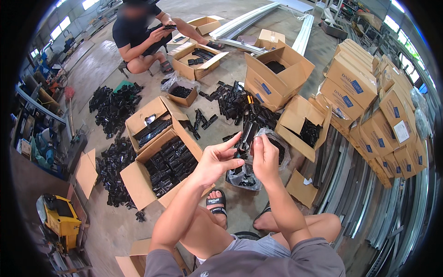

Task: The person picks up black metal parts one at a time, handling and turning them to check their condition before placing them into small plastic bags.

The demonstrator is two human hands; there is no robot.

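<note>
A black plastic part [248,135] is held up in front of me, over a small lined box. My left hand [216,161] grips its near end between thumb and forefinger. From the other side, my right hand [265,159] is closed, its fingertips pinched beside the part; whatever they hold is hidden. Beneath the hands, a box with a clear plastic liner [245,179] contains small dark pieces. Just beyond lies a heap of black plastic parts [230,102]. Left of my forearm stands an open carton [138,184] packed with similar black parts.
A co-worker [138,39] sits at the far left, holding a black part. More black heaps [113,108] lie at left. Open cartons [260,83] stand ahead. Stacked cartons [348,87] and long metal profiles [350,184] flank the right. A yellow machine [62,221] sits at lower left.
</note>
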